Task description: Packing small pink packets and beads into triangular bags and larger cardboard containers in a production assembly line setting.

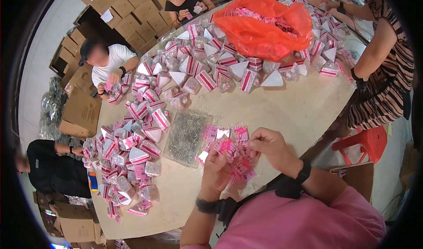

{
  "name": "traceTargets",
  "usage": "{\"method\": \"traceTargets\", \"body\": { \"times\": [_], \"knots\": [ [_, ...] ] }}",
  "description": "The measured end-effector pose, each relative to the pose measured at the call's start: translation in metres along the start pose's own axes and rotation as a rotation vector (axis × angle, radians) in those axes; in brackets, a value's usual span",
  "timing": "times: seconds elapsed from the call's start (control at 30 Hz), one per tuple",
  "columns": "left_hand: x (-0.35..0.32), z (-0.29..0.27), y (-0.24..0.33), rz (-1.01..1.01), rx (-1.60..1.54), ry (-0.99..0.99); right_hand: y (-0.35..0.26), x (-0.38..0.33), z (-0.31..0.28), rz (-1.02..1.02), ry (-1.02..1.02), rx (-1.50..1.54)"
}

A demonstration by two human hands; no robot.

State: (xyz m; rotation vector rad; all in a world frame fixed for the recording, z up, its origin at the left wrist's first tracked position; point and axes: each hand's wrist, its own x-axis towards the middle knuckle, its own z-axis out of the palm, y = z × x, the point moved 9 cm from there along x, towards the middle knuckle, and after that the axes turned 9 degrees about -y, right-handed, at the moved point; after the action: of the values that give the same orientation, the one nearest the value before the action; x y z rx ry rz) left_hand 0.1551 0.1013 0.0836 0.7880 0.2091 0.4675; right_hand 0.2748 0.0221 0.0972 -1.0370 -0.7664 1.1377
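Left hand (215, 172) is pinching a pink card (226, 147), fingers hiding its lower edge. Right hand (275, 152) is hanging just beside it, thumb and fingertips curling close; can't tell if they're gripping anything. Loose cards (243, 174) are lying around and below, partly covered. Past them a clear tray (179, 161) is holding metal pins (187, 136), too fine to separate. Farther, a red bag (284, 46) is blocking some wrapped packs (249, 81).

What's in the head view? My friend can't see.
A person's left hand holds pink cards over a table, the right hand close by. Around lie a tray of metal bits, heaped packs and a red bag; other people work nearby.
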Motion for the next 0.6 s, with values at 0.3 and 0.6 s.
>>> {"method": "traceTargets", "body": {
  "times": [0.3,0.6],
  "knots": [
    [-0.009,0.012,-0.008,0.039,0.429,-0.068,-0.017,0.008,0.015,-0.161,0.073,0.206],
    [-0.017,0.033,0.020,0.084,1.101,-0.051,-0.030,0.009,0.022,-0.190,0.003,0.274]
  ]
}}
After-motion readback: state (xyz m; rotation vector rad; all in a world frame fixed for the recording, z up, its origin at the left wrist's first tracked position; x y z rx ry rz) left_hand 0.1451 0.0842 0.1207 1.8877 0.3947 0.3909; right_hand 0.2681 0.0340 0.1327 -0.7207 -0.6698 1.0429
